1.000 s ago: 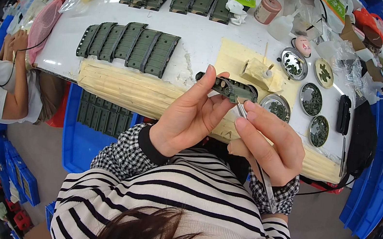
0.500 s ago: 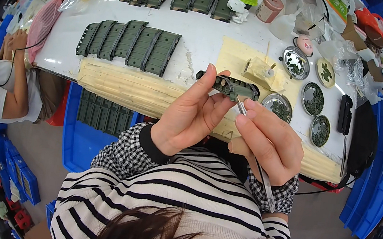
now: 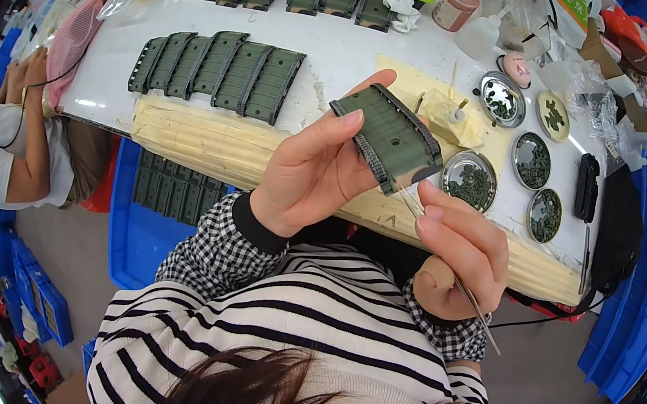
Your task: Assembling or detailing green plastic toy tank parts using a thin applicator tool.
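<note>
My left hand (image 3: 306, 175) holds up a curved dark-green plastic part (image 3: 389, 138), its ribbed face and small hole showing, with dark toothed strips along its edges. The thumb presses on the near-left edge and the fingers go behind it. My right hand (image 3: 472, 252) is closed round metal tweezers (image 3: 480, 312). Their tips are at the part's lower right corner; whether they touch or grip anything is too small to tell. A tan covering wraps my right thumb (image 3: 438, 278). Nearest to the right hand is a round metal dish (image 3: 494, 186) of small dark-green pieces.
More dishes of small pieces, one a metal dish (image 3: 522, 98), stand at right. A tape-covered block (image 3: 438, 119) sits behind the part. Rows of green parts (image 3: 221, 76) lie at left and at the back. A padded edge (image 3: 200, 139) runs along the table front; a blue bin (image 3: 123, 215) is below.
The green part has turned from edge-on to show its broad ribbed face. My right hand and the tweezers have shifted slightly down, with the tips still by the part.
</note>
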